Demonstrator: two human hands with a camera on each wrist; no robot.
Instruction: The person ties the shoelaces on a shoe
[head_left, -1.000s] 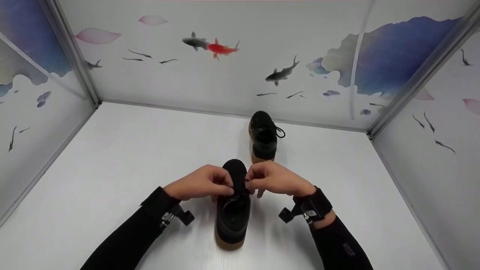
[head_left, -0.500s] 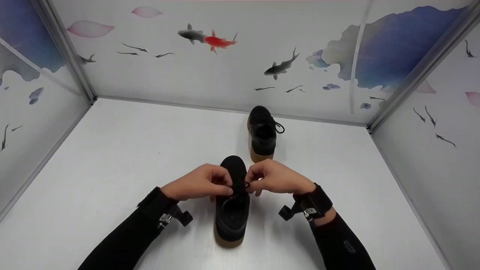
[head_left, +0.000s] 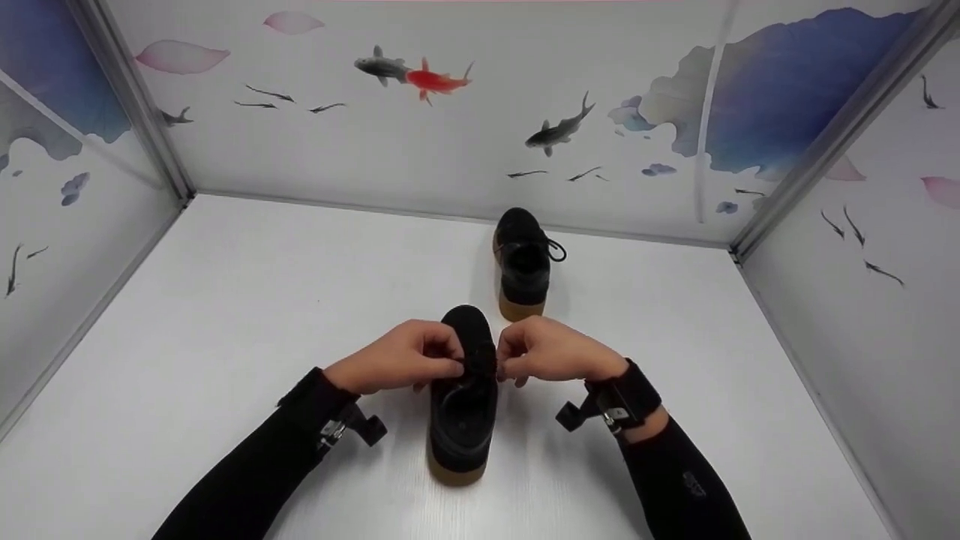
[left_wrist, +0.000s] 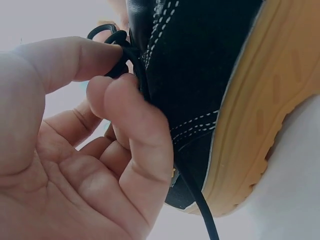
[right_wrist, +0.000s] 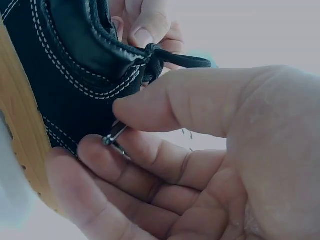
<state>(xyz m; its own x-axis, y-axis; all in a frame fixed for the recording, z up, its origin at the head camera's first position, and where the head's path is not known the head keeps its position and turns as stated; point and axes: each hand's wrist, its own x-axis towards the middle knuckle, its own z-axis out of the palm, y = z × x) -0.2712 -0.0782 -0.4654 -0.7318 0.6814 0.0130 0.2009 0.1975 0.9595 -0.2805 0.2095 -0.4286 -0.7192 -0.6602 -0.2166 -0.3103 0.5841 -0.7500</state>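
Observation:
A black lace-up shoe (head_left: 461, 427) with a tan sole stands upright on the white surface, its toe pointing away from me. At its left side, my left hand (head_left: 397, 358) pinches a black shoelace (left_wrist: 140, 75) between thumb and index finger. The lace runs behind that finger, and a loose length hangs below it. My right hand (head_left: 559, 351), at the shoe's right side, pinches a lace end with a metal tip (right_wrist: 114, 134). In the right wrist view, a knot with a loop (right_wrist: 182, 59) sits at the lacing. Fingers partly cover the lacing in the head view.
Another black shoe (head_left: 523, 281) stands farther back, slightly right, close to the back wall, with a lace loop at its right side. Printed panels (head_left: 480, 135) with fish and petals enclose the white surface (head_left: 300, 285) at the back and both sides.
The small loop by my right fingers half a second ago no longer shows in the head view. Both hands stay at the lacing; the whole view has shifted slightly.

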